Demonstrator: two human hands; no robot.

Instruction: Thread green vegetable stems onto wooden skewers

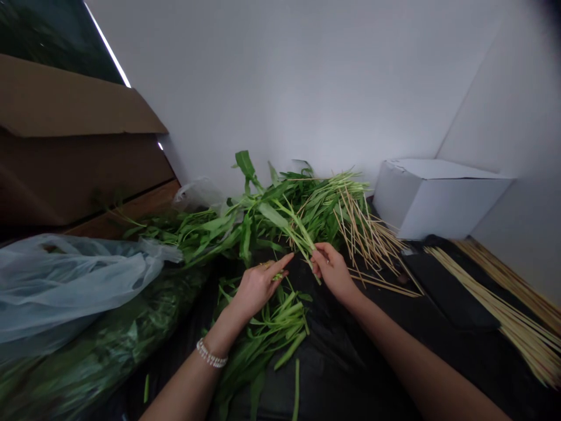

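My right hand (331,268) is closed in a pinch around the lower ends of a few green stems of water spinach (294,229). Their long leaves reach up and to the left. Just left of them is my left hand (262,283), wearing a beaded bracelet; its index finger points toward the stems. The other fingers are curled, with short green stem bits (278,276) showing between them. Below the left hand, a pile of cut water spinach (280,321) lies on the black plastic sheet (346,362).
Behind the hands, more greens lie with scattered thin sticks (368,234). At left are a clear plastic bag (83,286), bagged greens (118,345) and a cardboard box (79,164). A white box (438,196), a dark flat object (456,292) and long sticks (504,316) are at right.
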